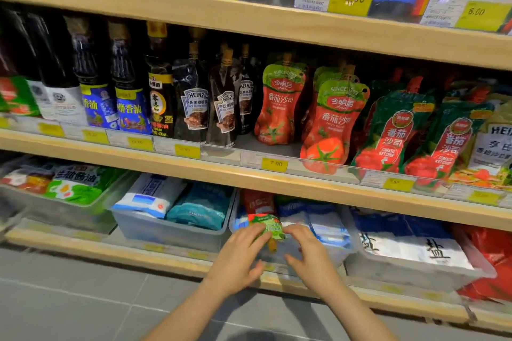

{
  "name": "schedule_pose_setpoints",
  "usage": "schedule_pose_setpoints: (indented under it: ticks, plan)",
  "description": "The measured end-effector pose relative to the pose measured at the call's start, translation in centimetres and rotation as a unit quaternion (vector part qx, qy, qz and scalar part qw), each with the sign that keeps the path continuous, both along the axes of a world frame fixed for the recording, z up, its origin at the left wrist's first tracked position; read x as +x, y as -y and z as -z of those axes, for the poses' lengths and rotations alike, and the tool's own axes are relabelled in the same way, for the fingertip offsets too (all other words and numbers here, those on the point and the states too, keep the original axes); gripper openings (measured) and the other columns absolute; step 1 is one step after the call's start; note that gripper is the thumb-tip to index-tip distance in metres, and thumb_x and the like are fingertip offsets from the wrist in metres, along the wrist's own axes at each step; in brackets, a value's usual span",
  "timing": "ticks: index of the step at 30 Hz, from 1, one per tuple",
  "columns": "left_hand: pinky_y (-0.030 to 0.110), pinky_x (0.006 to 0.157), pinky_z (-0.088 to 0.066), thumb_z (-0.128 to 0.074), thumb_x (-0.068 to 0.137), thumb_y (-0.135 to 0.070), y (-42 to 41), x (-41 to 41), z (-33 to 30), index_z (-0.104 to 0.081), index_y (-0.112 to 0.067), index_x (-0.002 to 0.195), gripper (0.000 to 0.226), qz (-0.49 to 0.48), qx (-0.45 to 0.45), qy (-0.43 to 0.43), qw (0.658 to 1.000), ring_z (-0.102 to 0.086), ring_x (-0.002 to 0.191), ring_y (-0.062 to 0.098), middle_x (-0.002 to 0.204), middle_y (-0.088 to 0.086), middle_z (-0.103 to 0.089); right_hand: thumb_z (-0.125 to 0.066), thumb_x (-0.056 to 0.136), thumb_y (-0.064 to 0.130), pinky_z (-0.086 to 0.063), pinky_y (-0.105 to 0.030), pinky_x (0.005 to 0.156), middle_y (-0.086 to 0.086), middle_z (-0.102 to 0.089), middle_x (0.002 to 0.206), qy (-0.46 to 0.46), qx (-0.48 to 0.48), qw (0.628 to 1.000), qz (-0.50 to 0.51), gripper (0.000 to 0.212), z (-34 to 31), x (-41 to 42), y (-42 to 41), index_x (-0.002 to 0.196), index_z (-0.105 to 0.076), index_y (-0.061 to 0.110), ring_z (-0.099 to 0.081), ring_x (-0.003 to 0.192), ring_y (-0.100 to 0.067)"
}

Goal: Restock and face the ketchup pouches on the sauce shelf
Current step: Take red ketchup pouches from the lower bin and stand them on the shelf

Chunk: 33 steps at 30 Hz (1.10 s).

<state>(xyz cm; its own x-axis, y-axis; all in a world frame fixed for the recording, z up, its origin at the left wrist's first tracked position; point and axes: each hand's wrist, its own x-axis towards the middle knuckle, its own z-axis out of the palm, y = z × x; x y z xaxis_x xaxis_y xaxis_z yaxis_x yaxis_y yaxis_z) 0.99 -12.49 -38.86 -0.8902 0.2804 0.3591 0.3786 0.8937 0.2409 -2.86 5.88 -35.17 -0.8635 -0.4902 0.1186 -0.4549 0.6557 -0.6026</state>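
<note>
On the left of the middle shelf (216,171) stand dark bottles (94,91) with blue labels, and next to them two dark Heinz pouches (194,108). To the right of those stand the red ketchup pouches (277,108) with green tops. One sits back on the shelf and another (329,124) stands at the front edge, just beside it. A yellow price tag (274,164) sits on the shelf edge below them. Further right are more red and green ketchup pouches (388,135), leaning a little.

Down on the bottom shelf there are clear bins. The left bin (169,232) holds white and teal bags. The next clear bin (304,256) holds blue and white bags and one more ketchup pouch (266,225), lying with its green top toward the person.

The left hand (238,260) reaches into this bin, and its fingers curl over the left side of the pouch's green top. The right hand (307,255) is just beside it, with its fingers curled on the right side of the same top. Both hands hold the pouch together. At the far right, another bin (410,271) holds white bags with black writing.
</note>
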Motion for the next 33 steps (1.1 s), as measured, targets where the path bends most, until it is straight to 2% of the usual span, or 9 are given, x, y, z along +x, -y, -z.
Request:
schedule_pose_setpoints:
  ticks: [2,9,14,17,19,23,26,28,33]
  plan:
    - [0.039,0.092,-0.051,-0.076,0.063,-0.023,-0.3,-0.5,0.4,-0.06,-0.012,0.118,0.059,-0.015,-0.01,-0.008,1.0,-0.061,0.11,0.023,0.122,0.008,-0.062,-0.062,0.078,0.006,-0.028,-0.018,0.106,0.0,-0.048,0.134,0.009,0.015,1.0,0.001,0.054,1.1,-0.6,0.5,0.129,-0.048,0.014,-0.042,0.126,-0.012]
    - [0.023,0.077,-0.055,-0.083,0.063,-0.027,-1.3,-1.9,0.8,-0.07,-0.02,0.096,0.036,-0.047,-0.016,-0.101,0.994,-0.066,0.092,0.013,0.094,-0.007,-0.07,-0.062,0.082,0.011,-0.03,-0.022,0.107,0.005,-0.052,0.134,-0.011,0.0,0.999,0.05,0.05,2.8,-1.1,1.2,0.13,-0.051,0.022,-0.043,0.124,-0.009]
    - [0.018,0.072,-0.046,-0.063,0.079,-0.026,-0.9,-1.5,-0.6,-0.067,-0.018,0.094,0.018,-0.063,0.026,-0.177,0.982,-0.06,0.09,0.008,0.09,-0.006,-0.068,-0.064,0.083,0.018,-0.025,-0.009,0.098,0.007,-0.057,0.127,-0.058,-0.028,0.997,0.032,0.041,0.8,-1.4,1.0,0.124,-0.057,0.023,-0.045,0.118,-0.007]
    - [0.02,0.068,-0.045,-0.057,0.083,-0.025,-0.9,-1.0,-3.2,-0.062,-0.015,0.096,0.018,-0.041,0.066,-0.213,0.974,-0.053,0.088,0.007,0.088,-0.002,-0.067,-0.063,0.085,0.015,-0.029,-0.011,0.1,0.011,-0.055,0.127,-0.056,-0.071,0.996,0.005,0.04,-1.7,-1.4,1.2,0.123,-0.059,0.023,-0.046,0.117,-0.002]
    - [0.02,0.064,-0.047,-0.053,0.086,-0.028,-0.9,-0.5,-5.6,-0.062,-0.013,0.096,0.02,-0.025,0.096,-0.211,0.973,-0.053,0.087,0.007,0.089,-0.001,-0.067,-0.063,0.084,0.01,-0.032,-0.003,0.094,0.011,-0.061,0.117,-0.067,-0.106,0.992,-0.007,0.033,-4.0,-1.4,1.5,0.115,-0.064,0.021,-0.053,0.11,0.001]
    - [0.019,0.068,-0.048,-0.049,0.088,-0.039,0.1,-0.5,-10.6,-0.065,-0.016,0.101,0.031,-0.046,0.24,-0.155,0.957,-0.059,0.083,0.004,0.092,-0.007,-0.066,-0.064,0.084,0.013,-0.041,-0.003,0.078,0.011,-0.07,0.094,-0.087,-0.143,0.985,-0.049,0.02,-8.9,-1.5,2.2,0.101,-0.073,0.017,-0.06,0.087,0.005]
    - [0.014,0.075,-0.049,-0.066,0.081,-0.039,1.2,-0.5,-12.0,-0.062,-0.031,0.103,0.024,-0.033,0.405,-0.049,0.913,-0.062,0.089,-0.001,0.098,-0.015,-0.066,-0.063,0.084,0.018,-0.04,-0.017,0.058,0.007,-0.063,0.061,-0.053,-0.188,0.981,-0.01,0.017,-12.2,-2.2,2.2,0.07,-0.074,0.018,-0.051,0.056,0.001]
    - [0.021,0.082,-0.052,-0.076,0.074,-0.031,1.3,-0.2,-11.0,-0.057,-0.037,0.106,0.037,-0.01,0.433,0.078,0.898,-0.064,0.095,0.003,0.103,-0.011,-0.068,-0.063,0.085,0.016,-0.039,-0.015,0.051,0.0,-0.058,0.055,-0.011,-0.223,0.975,0.021,0.025,-13.8,-2.6,1.9,0.063,-0.071,0.007,-0.047,0.047,0.002]
    - [0.026,0.079,-0.056,-0.078,0.069,-0.037,0.2,0.5,-8.5,-0.06,-0.033,0.103,0.039,0.027,0.457,0.26,0.85,-0.068,0.094,0.008,0.099,-0.011,-0.072,-0.06,0.086,0.009,-0.048,-0.014,0.045,0.008,-0.061,0.044,0.15,-0.299,0.942,0.01,0.033,-15.1,-2.1,1.2,0.054,-0.064,0.014,-0.056,0.043,0.0]
